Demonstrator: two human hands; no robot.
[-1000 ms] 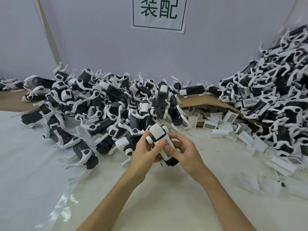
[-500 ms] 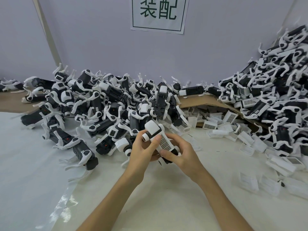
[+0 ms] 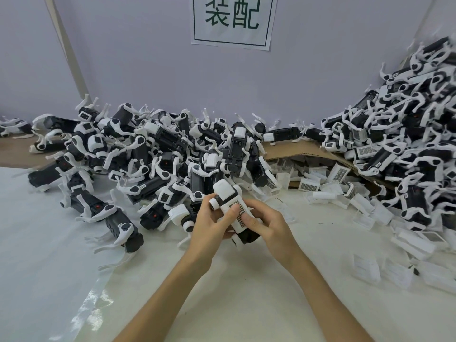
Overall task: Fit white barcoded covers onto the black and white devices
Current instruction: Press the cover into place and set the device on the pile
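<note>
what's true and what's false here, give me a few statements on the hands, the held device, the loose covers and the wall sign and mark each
1. The left hand and the right hand both hold one black and white device. True.
2. The barcoded cover on that device faces down, away from the camera. False: its barcode faces up, with both thumbs on it.
3. Loose white covers lie on the table on the person's right. True.
4. The wall sign is printed in red. False: it has dark green characters on white paper.
</note>
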